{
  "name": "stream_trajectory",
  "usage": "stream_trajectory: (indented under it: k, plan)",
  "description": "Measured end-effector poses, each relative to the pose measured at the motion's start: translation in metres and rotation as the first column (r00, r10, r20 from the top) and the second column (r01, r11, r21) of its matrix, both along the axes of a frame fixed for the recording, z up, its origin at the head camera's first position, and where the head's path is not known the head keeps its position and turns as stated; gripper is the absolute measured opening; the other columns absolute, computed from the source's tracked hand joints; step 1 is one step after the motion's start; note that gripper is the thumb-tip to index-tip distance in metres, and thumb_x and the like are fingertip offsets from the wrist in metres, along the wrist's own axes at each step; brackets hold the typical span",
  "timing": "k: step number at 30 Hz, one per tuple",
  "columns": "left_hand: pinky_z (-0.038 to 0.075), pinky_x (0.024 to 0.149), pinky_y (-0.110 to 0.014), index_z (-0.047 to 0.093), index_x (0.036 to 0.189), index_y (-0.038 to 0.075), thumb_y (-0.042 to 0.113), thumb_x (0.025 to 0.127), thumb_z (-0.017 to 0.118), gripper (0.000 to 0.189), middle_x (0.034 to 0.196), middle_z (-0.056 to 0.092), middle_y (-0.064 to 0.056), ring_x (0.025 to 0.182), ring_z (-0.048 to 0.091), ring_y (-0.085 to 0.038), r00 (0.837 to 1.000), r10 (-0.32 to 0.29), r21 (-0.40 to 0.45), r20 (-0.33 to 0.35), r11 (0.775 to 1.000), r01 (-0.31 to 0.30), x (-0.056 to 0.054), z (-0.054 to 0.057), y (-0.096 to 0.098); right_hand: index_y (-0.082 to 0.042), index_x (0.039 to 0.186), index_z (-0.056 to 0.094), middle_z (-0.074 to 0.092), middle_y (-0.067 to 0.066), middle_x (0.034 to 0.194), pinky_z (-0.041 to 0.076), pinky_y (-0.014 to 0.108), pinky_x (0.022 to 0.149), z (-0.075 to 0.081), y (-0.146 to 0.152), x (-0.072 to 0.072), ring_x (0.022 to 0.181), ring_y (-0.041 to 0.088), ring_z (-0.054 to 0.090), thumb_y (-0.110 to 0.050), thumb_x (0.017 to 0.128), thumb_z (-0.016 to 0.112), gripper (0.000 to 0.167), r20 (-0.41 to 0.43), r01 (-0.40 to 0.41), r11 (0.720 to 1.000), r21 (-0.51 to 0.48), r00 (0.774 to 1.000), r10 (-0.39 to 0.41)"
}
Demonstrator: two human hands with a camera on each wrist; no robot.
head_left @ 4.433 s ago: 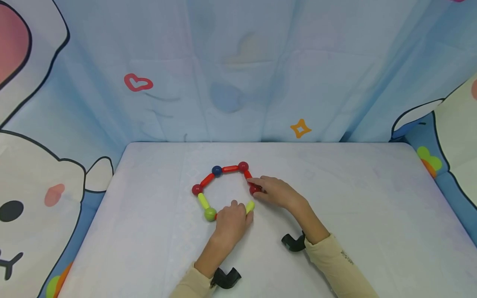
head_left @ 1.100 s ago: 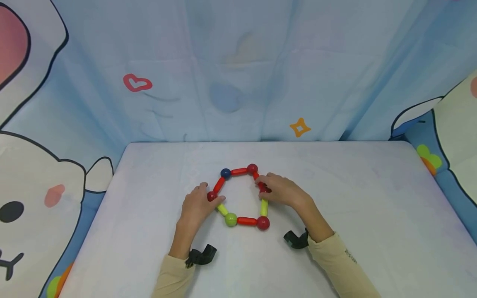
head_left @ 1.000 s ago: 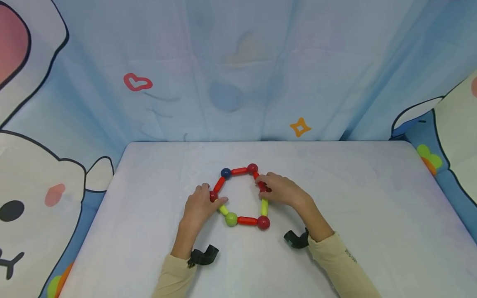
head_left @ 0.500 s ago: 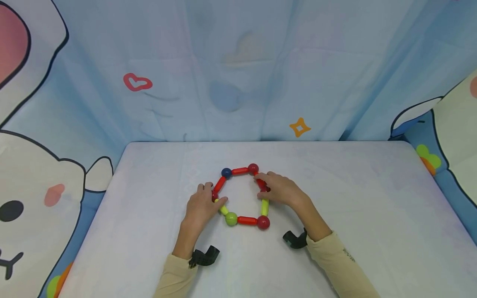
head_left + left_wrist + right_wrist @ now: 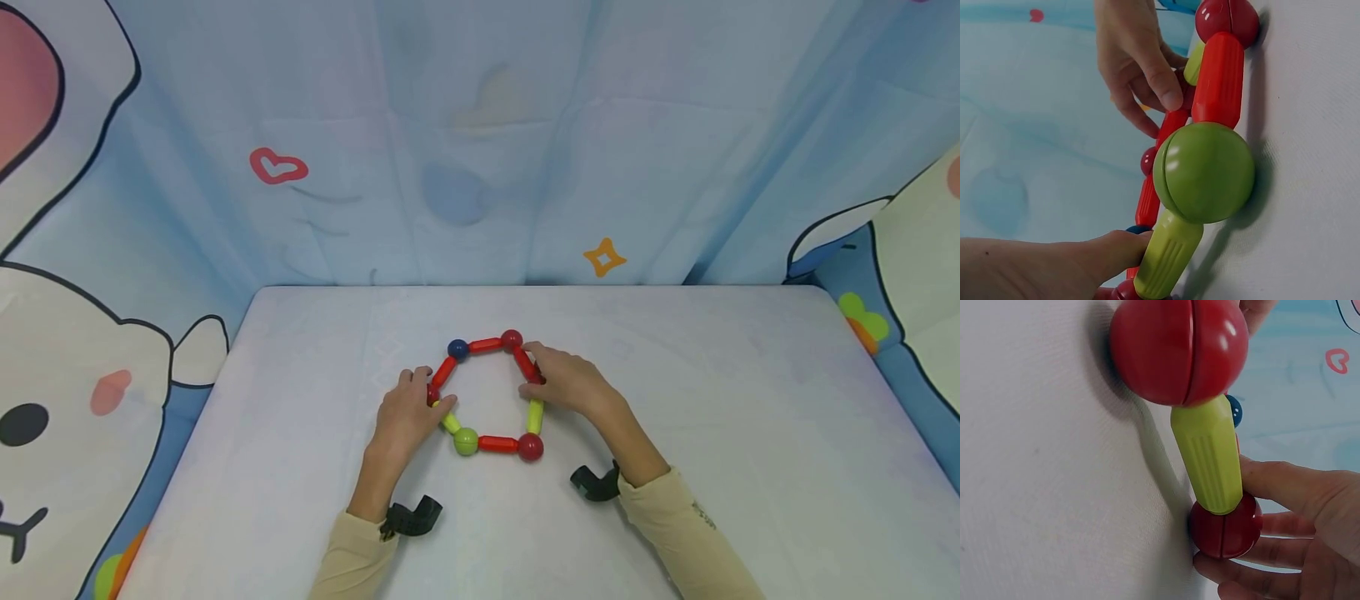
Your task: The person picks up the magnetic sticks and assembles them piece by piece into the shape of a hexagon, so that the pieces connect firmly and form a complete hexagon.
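A closed six-sided ring of magnetic rods and balls lies on the table. At its left corner my left hand (image 5: 403, 414) holds a red ball (image 5: 432, 395) between thumb and fingers, the thumb by a yellow-green rod (image 5: 1169, 255). On the opposite side my right hand (image 5: 572, 383) holds another red ball (image 5: 1225, 531), its thumb near a yellow-green rod (image 5: 1210, 459) and its forefinger near a red rod (image 5: 526, 364). A green ball (image 5: 466, 442) and a red ball (image 5: 531, 447) form the near corners. At the far corners sit a blue ball (image 5: 458, 349) and a red ball (image 5: 512, 339).
The white table (image 5: 712, 375) extends around the ring on all sides. Behind it hangs a blue printed curtain (image 5: 480, 167). A black curved wrist mount (image 5: 412, 516) sits by the left cuff, and a similar mount (image 5: 595, 483) by the right.
Over four seconds ago the ring gaped at the right and my left hand was at the near side; now the ring is closed and that hand is at the left. Lately the right forefinger shifted slightly outward.
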State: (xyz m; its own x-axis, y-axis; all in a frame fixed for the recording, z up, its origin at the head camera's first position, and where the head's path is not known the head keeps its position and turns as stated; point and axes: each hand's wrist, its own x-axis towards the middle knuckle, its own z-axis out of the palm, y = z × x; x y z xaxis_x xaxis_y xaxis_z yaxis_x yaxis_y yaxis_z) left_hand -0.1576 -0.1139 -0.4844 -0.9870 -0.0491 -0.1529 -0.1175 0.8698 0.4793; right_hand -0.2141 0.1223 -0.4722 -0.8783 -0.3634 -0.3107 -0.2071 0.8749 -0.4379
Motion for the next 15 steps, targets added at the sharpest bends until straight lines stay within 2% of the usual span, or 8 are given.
stream_trajectory:
  k: [7,15]
  plan:
    - [0.059,0.075,-0.032,0.052,0.132,0.004,0.03,0.086,0.073,0.057,0.107,0.058,-0.014,0.086,0.058,-0.022,1.0,0.019,0.051,-0.019,0.999,-0.018,0.0001,-0.0005,0.0018,-0.002,0.141,0.041,0.059,0.008,0.096,0.049,0.029,0.07,0.001,0.0005,-0.0005,0.087,0.02,0.055,-0.031,0.085,0.074,0.071,-0.003,-0.008,1.0,-0.015,1.0,0.008]
    - [0.058,0.071,-0.03,0.052,0.132,0.001,0.024,0.087,0.072,0.055,0.102,0.06,-0.014,0.084,0.058,-0.022,1.0,0.007,0.078,-0.025,0.997,-0.005,0.0008,0.0008,0.0039,0.0,0.141,0.041,0.056,0.008,0.093,0.047,0.028,0.068,0.0003,0.0004,-0.0009,0.087,0.02,0.053,-0.029,0.085,0.074,0.071,-0.001,-0.008,1.0,-0.013,1.0,0.008]
